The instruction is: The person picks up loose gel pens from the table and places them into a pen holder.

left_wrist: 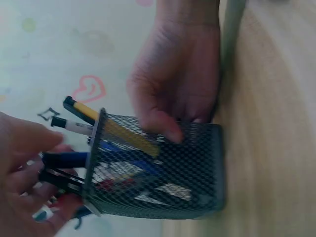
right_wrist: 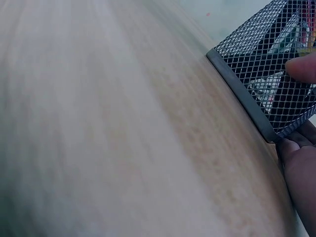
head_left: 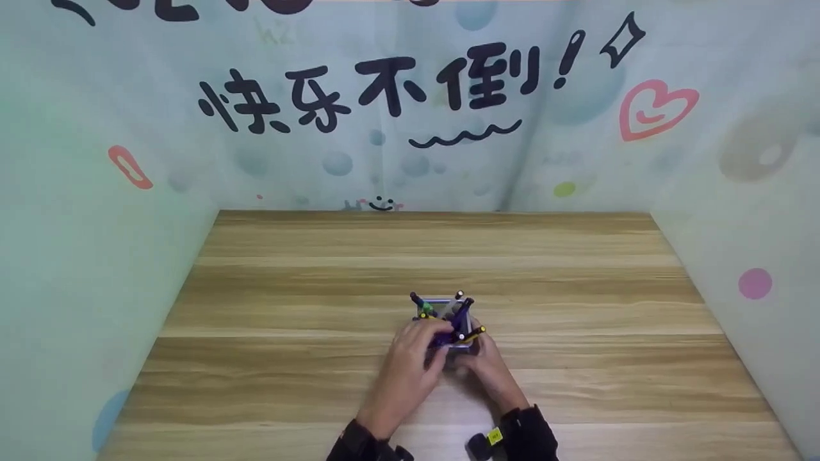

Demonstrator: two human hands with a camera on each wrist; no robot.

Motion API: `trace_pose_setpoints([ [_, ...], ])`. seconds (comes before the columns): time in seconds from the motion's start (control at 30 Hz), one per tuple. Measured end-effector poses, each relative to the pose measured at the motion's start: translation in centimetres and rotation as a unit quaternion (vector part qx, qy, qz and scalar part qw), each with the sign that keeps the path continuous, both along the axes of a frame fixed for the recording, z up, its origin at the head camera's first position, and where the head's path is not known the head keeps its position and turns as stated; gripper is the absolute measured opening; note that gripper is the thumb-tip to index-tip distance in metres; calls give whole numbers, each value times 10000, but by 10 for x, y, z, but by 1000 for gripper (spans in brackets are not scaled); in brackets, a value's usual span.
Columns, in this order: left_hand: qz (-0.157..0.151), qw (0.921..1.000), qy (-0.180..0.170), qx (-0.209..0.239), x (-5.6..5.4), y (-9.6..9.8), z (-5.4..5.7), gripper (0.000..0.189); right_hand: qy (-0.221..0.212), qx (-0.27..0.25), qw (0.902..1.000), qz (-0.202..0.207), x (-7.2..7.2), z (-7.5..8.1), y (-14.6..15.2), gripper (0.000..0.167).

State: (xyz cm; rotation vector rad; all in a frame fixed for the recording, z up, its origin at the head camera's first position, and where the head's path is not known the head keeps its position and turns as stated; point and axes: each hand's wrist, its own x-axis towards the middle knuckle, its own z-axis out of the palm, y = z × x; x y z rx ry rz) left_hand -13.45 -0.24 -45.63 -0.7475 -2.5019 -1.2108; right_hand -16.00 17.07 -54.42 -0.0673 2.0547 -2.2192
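Note:
A dark mesh pen holder point(head_left: 469, 323) stands near the middle of the table, full of pens point(head_left: 462, 312). My right hand point(head_left: 493, 372) grips its side, and the thumb point(left_wrist: 165, 126) presses on the mesh point(left_wrist: 163, 168) in the left wrist view. In the right wrist view that thumb point(right_wrist: 302, 68) lies on the mesh, with fingers near the bottom rim point(right_wrist: 242, 96). My left hand point(head_left: 413, 358) is at the holder's mouth, its fingers curved about the pen ends. A blue pen point(left_wrist: 66, 159) and a black clip pen point(left_wrist: 61, 180) lie among them. Whether it pinches any is unclear.
The holder is on a wood-grain table point(head_left: 288, 307). A pale printed cloth point(head_left: 359, 147) with dark writing and coloured shapes closes off the back and both sides. Dark cuffs point(head_left: 528, 432) with small devices sit on both wrists.

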Motion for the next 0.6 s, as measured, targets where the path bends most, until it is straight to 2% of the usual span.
trace_pose_setpoints([
  [0.1, 153, 9941, -60, 1068, 1, -6, -9, 44, -225, -97, 9997, -58, 0, 1, 0, 85],
  [0.17, 334, 9875, -328, 1502, -1, -10, -14, 57, -323, -121, 9994, -94, 0, 2, 0, 87],
  [0.27, 471, 9784, -1008, 1739, -6, -13, -26, 74, -332, -131, 9993, -120, 0, 2, 1, 88],
  [0.37, 360, 9724, -1656, 1601, -14, -15, -42, 84, -306, -133, 9994, -123, 0, 1, 1, 89],
  [0.43, 279, 9694, -1916, 1507, -19, -14, -55, 82, -289, -151, 9994, -89, 0, 1, 1, 89],
  [0.53, 233, 9614, -2221, 1605, -22, -14, -75, 69, -241, -189, 9995, -52, 1, 1, 0, 90],
  [0.6, 247, 9509, -2453, 1869, -23, -15, -83, 60, -146, -207, 9997, -25, 1, 1, 0, 90],
])
